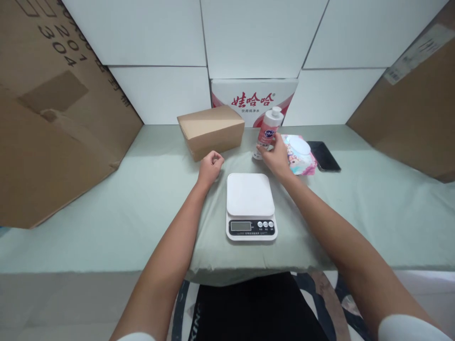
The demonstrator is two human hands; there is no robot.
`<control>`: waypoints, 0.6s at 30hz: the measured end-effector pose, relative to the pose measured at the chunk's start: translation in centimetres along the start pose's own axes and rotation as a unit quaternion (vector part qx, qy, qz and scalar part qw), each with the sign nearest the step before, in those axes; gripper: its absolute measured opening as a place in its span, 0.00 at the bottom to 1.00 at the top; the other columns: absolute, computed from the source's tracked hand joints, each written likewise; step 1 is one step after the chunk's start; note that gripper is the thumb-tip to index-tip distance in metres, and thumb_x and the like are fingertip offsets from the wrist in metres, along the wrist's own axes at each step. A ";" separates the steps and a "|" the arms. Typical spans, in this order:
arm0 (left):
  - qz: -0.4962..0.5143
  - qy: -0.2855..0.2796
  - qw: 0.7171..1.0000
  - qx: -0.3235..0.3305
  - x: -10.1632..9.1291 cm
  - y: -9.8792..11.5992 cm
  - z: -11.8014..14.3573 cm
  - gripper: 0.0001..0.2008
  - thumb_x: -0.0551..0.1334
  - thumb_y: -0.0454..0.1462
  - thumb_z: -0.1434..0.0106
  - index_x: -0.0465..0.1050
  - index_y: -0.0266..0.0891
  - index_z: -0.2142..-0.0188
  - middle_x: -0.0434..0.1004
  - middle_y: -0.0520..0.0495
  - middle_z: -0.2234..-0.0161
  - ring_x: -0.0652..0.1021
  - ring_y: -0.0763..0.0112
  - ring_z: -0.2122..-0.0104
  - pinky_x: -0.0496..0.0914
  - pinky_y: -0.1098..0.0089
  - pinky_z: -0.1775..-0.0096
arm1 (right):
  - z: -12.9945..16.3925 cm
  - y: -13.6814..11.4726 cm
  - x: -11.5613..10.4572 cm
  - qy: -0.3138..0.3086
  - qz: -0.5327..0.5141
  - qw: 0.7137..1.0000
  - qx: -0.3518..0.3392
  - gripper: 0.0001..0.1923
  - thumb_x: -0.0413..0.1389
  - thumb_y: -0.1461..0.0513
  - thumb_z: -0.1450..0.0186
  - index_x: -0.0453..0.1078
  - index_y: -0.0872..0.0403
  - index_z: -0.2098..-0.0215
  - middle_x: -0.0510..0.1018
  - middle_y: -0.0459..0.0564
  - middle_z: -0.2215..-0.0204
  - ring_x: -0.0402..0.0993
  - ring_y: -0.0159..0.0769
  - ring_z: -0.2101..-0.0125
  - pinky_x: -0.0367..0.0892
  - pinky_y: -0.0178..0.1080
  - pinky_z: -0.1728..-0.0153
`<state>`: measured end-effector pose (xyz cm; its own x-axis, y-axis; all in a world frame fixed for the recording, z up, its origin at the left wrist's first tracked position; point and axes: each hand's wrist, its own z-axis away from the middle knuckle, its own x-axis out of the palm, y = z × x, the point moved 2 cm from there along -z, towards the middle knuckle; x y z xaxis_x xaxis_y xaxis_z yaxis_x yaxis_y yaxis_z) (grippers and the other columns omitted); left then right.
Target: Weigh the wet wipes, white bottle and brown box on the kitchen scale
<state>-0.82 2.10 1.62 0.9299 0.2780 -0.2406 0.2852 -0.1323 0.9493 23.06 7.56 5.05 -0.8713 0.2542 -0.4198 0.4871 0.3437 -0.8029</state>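
My right hand (277, 158) is closed round the lower part of a bottle (268, 130) with a white cap and a pink-red label. The bottle leans slightly to the right, and I cannot tell whether its base touches the cloth. My left hand (211, 166) rests on the cloth by the front of a brown cardboard box (215, 132). Its fingers are curled in, with nothing visible in them. Between my forearms lies a white kitchen scale (250, 196); its display (241, 226) looks blank.
Behind my right hand is a pink and white pack of wipes (300, 154), with a dark phone (324, 156) beside it. A white and red carton (245, 97) stands at the back. Large cardboard sheets (71, 132) flank the table with its pale green cloth (142, 227).
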 end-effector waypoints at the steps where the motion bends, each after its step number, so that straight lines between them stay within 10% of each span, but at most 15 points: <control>1: 0.002 0.001 1.000 -0.002 0.0 0.0 0.0 0.06 0.61 0.35 0.41 0.66 0.41 0.73 0.53 0.60 0.84 0.54 0.76 0.80 0.52 0.69 0.73 | -0.6 0.5 0.5 0.003 0.019 1.000 0.015 0.24 0.62 0.56 0.41 0.67 0.51 0.48 0.81 0.58 0.49 0.78 0.56 0.48 0.74 0.56 0.47; 9: 0.007 0.001 1.000 -0.012 0.0 0.3 0.1 0.06 0.61 0.35 0.41 0.66 0.41 0.73 0.53 0.60 0.84 0.55 0.76 0.81 0.51 0.70 0.73 | -1.7 -0.1 3.8 -0.028 0.049 0.998 0.033 0.30 0.60 0.57 0.41 0.65 0.54 0.41 0.81 0.60 0.47 0.77 0.55 0.44 0.68 0.56 0.40; 15: 0.004 0.002 1.000 -0.010 0.0 0.1 0.1 0.06 0.61 0.36 0.41 0.66 0.42 0.73 0.52 0.60 0.84 0.54 0.76 0.81 0.51 0.70 0.73 | -2.8 -2.0 -2.2 0.006 0.211 0.977 0.002 0.46 0.61 0.49 0.38 0.51 0.56 0.28 0.67 0.69 0.35 0.70 0.60 0.40 0.65 0.60 0.39; 18: 0.002 -0.002 1.000 -0.004 0.0 0.1 0.0 0.06 0.62 0.36 0.42 0.66 0.42 0.73 0.52 0.60 0.84 0.54 0.76 0.81 0.51 0.70 0.73 | -3.6 -1.6 -5.4 -0.031 0.373 0.918 0.130 0.52 0.69 0.49 0.47 0.56 0.58 0.30 0.67 0.75 0.38 0.62 0.76 0.38 0.59 0.73 0.41</control>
<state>-0.76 2.10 1.66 0.9318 0.2744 -0.2378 0.2800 -0.1261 0.9517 27.22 8.91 10.11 -0.3068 0.2763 -0.9108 0.9262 -0.1338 -0.3525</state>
